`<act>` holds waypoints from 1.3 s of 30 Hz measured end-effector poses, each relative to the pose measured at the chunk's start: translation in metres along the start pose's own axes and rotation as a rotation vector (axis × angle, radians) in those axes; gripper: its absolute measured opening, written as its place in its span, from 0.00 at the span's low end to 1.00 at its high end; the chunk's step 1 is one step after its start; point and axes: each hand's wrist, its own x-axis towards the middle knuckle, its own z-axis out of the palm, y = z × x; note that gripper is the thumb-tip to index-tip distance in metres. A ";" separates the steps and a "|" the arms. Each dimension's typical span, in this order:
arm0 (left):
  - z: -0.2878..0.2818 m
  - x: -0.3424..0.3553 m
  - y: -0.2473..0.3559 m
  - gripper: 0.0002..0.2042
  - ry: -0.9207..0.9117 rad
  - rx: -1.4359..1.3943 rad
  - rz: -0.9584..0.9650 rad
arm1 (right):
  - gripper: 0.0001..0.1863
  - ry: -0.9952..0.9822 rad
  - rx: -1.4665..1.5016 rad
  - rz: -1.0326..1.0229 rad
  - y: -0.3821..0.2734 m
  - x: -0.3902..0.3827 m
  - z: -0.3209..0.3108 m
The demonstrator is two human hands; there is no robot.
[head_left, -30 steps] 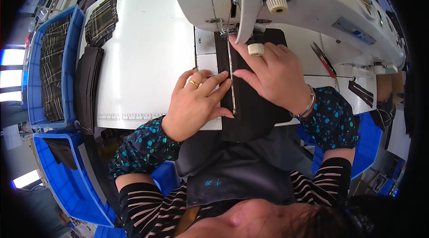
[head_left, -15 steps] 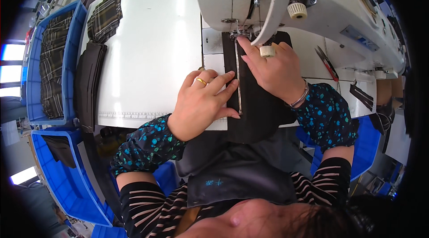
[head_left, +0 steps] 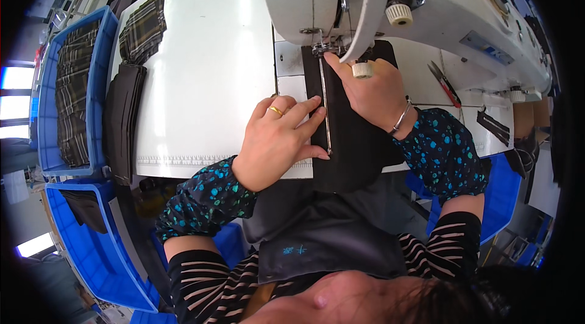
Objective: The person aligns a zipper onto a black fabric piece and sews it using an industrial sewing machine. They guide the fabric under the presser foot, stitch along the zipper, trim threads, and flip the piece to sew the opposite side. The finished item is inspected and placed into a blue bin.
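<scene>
Sewing machine: set beyond the fingertips.
Black fabric: spread under the fingers.
Left hand: laid palm-down, thumb parted from fingers.
Right hand: index stretched forward; other fingers' closure cannot be told.
Zipper: laid beside left fingertips.

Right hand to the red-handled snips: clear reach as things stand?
Likely yes: the red-handled snips lie uncovered on the white tabletop, to the right of the right hand, with nothing visible standing between. It would first have to leave the black fabric, where it rests beside the zipper.
</scene>
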 end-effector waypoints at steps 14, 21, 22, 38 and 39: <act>0.002 0.007 -0.004 0.37 0.005 0.035 0.000 | 0.41 -0.313 0.204 0.009 -0.048 -0.048 -0.064; 0.003 0.031 -0.022 0.36 0.023 0.078 0.013 | 0.41 -0.252 0.208 0.018 -0.027 -0.034 -0.046; 0.004 0.034 -0.026 0.35 0.034 0.082 0.021 | 0.41 -0.264 0.209 0.020 -0.024 -0.032 -0.044; 0.012 0.043 -0.038 0.30 0.120 0.063 0.026 | 0.36 -0.224 0.202 0.016 -0.013 -0.019 -0.033; 0.014 0.039 -0.034 0.29 0.117 0.049 0.012 | 0.35 -0.238 0.191 -0.001 -0.016 -0.021 -0.035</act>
